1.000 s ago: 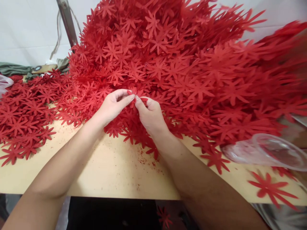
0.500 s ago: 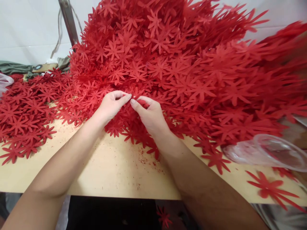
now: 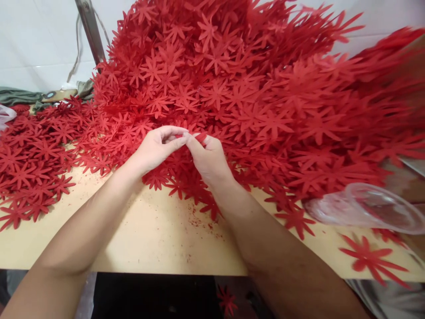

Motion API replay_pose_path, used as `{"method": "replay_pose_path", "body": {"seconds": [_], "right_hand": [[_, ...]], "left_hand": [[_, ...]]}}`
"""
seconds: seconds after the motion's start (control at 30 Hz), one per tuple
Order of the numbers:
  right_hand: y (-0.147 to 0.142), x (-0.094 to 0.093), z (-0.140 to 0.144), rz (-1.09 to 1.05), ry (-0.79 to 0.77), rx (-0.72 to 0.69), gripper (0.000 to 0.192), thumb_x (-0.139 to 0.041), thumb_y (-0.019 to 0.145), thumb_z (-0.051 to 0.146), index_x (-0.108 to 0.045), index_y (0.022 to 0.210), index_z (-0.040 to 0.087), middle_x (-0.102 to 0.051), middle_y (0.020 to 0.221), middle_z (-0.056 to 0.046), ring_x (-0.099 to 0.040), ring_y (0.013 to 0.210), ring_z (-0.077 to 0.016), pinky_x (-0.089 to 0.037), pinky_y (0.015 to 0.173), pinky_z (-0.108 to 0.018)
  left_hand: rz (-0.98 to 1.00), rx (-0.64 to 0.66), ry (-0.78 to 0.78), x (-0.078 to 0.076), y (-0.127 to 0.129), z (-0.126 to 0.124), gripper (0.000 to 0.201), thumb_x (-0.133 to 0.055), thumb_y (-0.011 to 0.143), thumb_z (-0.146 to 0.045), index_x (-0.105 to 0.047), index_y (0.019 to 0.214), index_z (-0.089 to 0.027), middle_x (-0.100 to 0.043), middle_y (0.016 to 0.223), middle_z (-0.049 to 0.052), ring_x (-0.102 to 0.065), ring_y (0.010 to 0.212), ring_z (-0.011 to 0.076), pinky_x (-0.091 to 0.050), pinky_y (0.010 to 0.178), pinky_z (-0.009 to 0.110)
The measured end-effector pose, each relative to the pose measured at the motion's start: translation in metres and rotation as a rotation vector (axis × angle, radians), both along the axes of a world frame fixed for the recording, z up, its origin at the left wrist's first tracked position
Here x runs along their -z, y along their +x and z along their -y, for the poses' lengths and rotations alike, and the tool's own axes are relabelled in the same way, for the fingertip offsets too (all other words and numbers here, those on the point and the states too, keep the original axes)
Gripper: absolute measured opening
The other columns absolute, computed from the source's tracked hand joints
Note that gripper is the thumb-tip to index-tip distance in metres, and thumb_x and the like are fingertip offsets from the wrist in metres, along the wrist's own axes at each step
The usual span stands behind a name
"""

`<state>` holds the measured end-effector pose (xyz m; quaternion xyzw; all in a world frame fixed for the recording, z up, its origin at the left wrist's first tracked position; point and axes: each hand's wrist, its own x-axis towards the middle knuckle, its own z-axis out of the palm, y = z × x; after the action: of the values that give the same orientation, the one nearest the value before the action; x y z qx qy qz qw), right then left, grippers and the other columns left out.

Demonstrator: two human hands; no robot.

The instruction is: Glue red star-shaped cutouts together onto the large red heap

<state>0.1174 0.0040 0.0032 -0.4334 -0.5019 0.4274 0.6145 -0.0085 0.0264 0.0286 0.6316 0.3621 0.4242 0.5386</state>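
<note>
My left hand [image 3: 158, 146] and my right hand [image 3: 210, 156] meet at the fingertips, both closed in a pinch. Between them is a red flower-shaped cutout [image 3: 201, 137]; only narrow strips of its petals show, and the rest is hidden by my fingers. Right behind and below the hands spreads a big heap of similar red flower cutouts [image 3: 215, 93], each with several long petals. Some of them lie on the table just under my wrists.
A smaller pile of red flowers [image 3: 36, 150] covers the table's left side. At right lies a clear plastic cup [image 3: 332, 207] on its side, near a single flower [image 3: 368, 257]. Red crumbs dot the pale tabletop [image 3: 149, 239]. A metal post [image 3: 90, 31] stands behind; one flower [image 3: 227, 301] is below the table edge.
My fingertips have come closer together and now touch or overlap. More of the red petal shows above my right thumb. The whole view has shifted slightly.
</note>
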Motion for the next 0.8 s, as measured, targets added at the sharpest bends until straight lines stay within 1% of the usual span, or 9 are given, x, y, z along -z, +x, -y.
{"method": "replay_pose_path", "body": {"seconds": [0.1,0.2,0.27,0.37,0.47,0.57,0.67,0.8], "right_hand": [[-0.002,0.003,-0.001,-0.026,-0.015,-0.024,0.038,-0.061,0.073,0.056,-0.057,0.062,0.020,-0.060,0.063,0.002,-0.059,0.072,-0.0126,-0.050,0.075,-0.029],[-0.004,0.008,-0.003,-0.071,-0.014,-0.097,0.040,-0.064,0.068,0.060,-0.061,0.071,0.021,-0.065,0.072,0.001,-0.062,0.079,-0.0135,-0.051,0.084,-0.031],[-0.005,0.011,-0.003,-0.086,-0.030,-0.141,0.038,-0.068,0.065,0.058,-0.061,0.076,0.022,-0.066,0.076,0.002,-0.062,0.081,-0.0132,-0.050,0.086,-0.031],[-0.004,0.013,-0.003,-0.044,-0.036,-0.178,0.033,-0.072,0.064,0.049,-0.062,0.078,0.022,-0.067,0.079,0.001,-0.062,0.082,-0.0133,-0.049,0.088,-0.032],[-0.002,0.010,-0.002,-0.019,-0.009,-0.176,0.026,-0.072,0.066,0.043,-0.063,0.076,0.021,-0.067,0.079,0.000,-0.062,0.083,-0.0143,-0.048,0.090,-0.034],[0.000,0.007,-0.001,-0.021,-0.005,-0.137,0.026,-0.072,0.065,0.044,-0.063,0.070,0.020,-0.066,0.073,0.001,-0.060,0.076,-0.0143,-0.049,0.084,-0.033],[0.002,0.004,-0.001,0.036,0.022,-0.128,0.030,-0.072,0.065,0.047,-0.061,0.064,0.019,-0.062,0.066,0.002,-0.056,0.067,-0.0121,-0.048,0.075,-0.030],[0.004,0.005,-0.001,0.125,-0.017,-0.072,0.047,-0.070,0.064,0.056,-0.047,0.050,0.018,-0.048,0.051,0.004,-0.043,0.053,-0.0076,-0.039,0.055,-0.025]], "left_hand": [[0.019,-0.036,-0.006,0.001,-0.001,-0.002,0.016,-0.069,0.072,-0.017,-0.067,0.087,-0.012,-0.068,0.081,0.002,-0.059,0.075,0.0094,-0.046,0.080,0.025],[0.034,-0.095,-0.020,0.000,-0.001,-0.003,0.014,-0.065,0.072,-0.010,-0.066,0.085,-0.012,-0.066,0.078,0.001,-0.058,0.072,0.0084,-0.046,0.078,0.025],[0.027,-0.148,-0.011,0.000,-0.001,-0.003,0.015,-0.062,0.072,-0.008,-0.066,0.085,-0.013,-0.064,0.073,0.000,-0.056,0.068,0.0078,-0.046,0.075,0.024],[0.002,-0.205,0.015,0.002,-0.001,-0.004,0.016,-0.059,0.072,-0.008,-0.066,0.085,-0.014,-0.059,0.066,-0.002,-0.053,0.063,0.0074,-0.046,0.071,0.024],[-0.002,-0.214,0.027,0.003,-0.002,-0.005,0.017,-0.059,0.072,-0.009,-0.066,0.087,-0.014,-0.059,0.066,-0.002,-0.053,0.064,0.0076,-0.046,0.072,0.024],[0.008,-0.168,0.013,0.001,-0.003,-0.004,0.016,-0.062,0.074,-0.012,-0.066,0.089,-0.013,-0.064,0.074,0.000,-0.056,0.070,0.0083,-0.046,0.076,0.024],[0.000,-0.094,0.011,-0.001,-0.002,-0.002,0.011,-0.066,0.074,-0.019,-0.066,0.083,-0.012,-0.066,0.080,0.002,-0.058,0.074,0.0089,-0.045,0.078,0.024],[-0.022,-0.032,0.012,0.000,0.000,-0.001,0.014,-0.070,0.073,-0.025,-0.065,0.076,-0.012,-0.066,0.075,0.001,-0.057,0.071,0.0086,-0.045,0.077,0.024]]}}
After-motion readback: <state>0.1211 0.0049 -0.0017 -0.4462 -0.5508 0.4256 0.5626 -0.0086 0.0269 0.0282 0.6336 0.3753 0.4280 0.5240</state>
